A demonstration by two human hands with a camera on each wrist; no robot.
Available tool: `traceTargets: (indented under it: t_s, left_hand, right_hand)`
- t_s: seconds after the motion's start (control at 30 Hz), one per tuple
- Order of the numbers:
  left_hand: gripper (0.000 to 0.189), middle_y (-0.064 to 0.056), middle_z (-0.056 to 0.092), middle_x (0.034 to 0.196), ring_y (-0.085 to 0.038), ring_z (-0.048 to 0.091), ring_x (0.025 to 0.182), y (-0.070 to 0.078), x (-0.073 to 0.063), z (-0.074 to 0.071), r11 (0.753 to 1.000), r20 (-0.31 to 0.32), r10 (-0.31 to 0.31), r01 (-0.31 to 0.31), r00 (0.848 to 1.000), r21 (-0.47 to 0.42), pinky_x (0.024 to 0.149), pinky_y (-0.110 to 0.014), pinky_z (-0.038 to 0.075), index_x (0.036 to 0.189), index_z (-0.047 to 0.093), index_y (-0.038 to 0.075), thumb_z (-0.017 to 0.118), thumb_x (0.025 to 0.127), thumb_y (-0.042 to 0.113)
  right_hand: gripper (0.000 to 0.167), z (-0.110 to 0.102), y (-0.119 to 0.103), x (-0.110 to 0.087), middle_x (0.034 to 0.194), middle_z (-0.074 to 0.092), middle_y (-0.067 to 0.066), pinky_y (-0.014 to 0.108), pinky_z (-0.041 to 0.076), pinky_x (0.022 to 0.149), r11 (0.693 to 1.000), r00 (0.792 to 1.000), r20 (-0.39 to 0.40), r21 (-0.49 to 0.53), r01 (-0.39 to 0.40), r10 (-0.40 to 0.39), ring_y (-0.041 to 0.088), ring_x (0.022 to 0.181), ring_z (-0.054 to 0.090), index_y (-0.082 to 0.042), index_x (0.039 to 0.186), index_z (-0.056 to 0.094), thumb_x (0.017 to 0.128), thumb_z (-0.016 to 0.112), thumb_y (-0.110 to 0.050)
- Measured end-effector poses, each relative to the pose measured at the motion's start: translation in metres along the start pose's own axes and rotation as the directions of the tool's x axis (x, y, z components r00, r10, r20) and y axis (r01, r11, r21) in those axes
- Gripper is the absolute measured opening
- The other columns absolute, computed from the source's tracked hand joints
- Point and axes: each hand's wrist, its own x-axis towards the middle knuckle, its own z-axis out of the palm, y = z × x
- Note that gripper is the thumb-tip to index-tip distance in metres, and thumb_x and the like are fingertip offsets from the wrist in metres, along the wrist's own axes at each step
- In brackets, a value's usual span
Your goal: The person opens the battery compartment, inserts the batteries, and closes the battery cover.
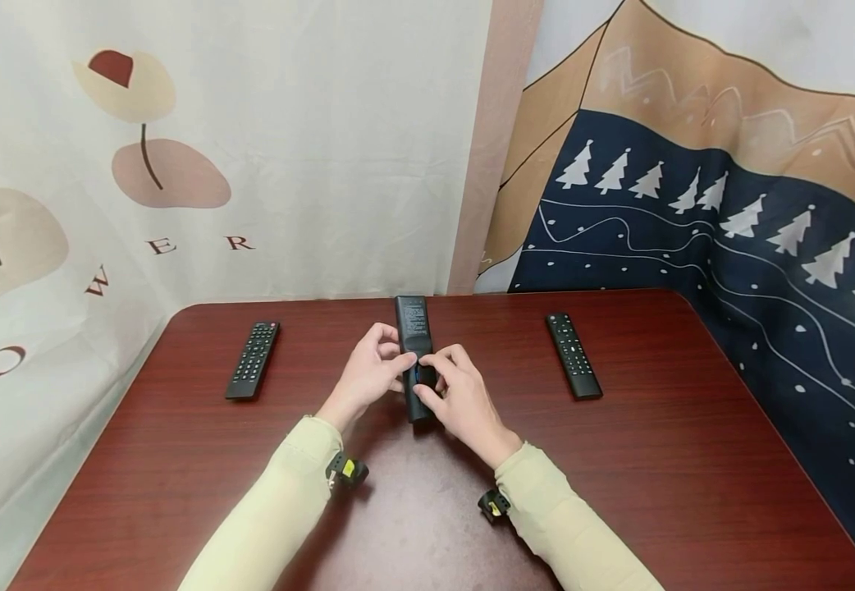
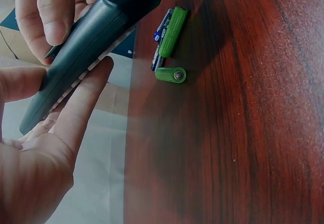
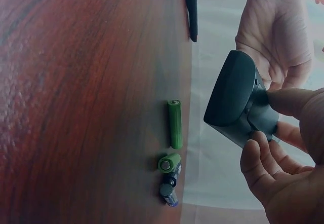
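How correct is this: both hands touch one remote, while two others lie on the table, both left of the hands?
Not both: the head view shows one remote left of the left hand, another remote right of the right hand.

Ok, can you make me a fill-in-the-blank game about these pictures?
1. The left hand holds the middle remote with its buttons facing ____.
2. Two batteries on the table are bright ____.
3. Adding the left remote and right remote to the middle one makes ____ remotes.
4. On the curtain, the letter just right of E is ____.

Missing words: down; green; three; R.
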Motion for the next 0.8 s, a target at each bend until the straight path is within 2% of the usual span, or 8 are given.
traceTargets:
  t_s: [0.37,0.8]
  left_hand:
    - [0.031,-0.024,0.072,0.114,-0.022,0.072,0.074,0.0017,-0.0010,0.0002,1.000,-0.005,0.000,0.000,1.000,-0.002,0.062,-0.038,0.062,0.122,0.046,0.004,0.066,0.098,0.004]
    - [0.031,-0.023,0.072,0.111,-0.023,0.073,0.075,0.0028,-0.0007,-0.0002,1.000,-0.017,0.016,-0.016,1.000,0.009,0.064,-0.042,0.063,0.121,0.047,0.003,0.066,0.098,0.004]
  right_hand:
    - [0.033,-0.0002,0.0005,-0.0009,0.108,0.059,0.011,0.023,0.051,0.063,1.000,1.000,-0.003,0.008,0.004,-0.004,0.018,0.072,0.060,0.002,0.115,0.069,0.086,0.083,-0.004]
    - [0.034,-0.0005,0.0007,-0.0014,0.114,0.059,0.013,0.025,0.055,0.065,1.000,1.000,0.015,-0.023,0.022,-0.021,0.021,0.076,0.065,0.003,0.120,0.072,0.088,0.082,-0.005]
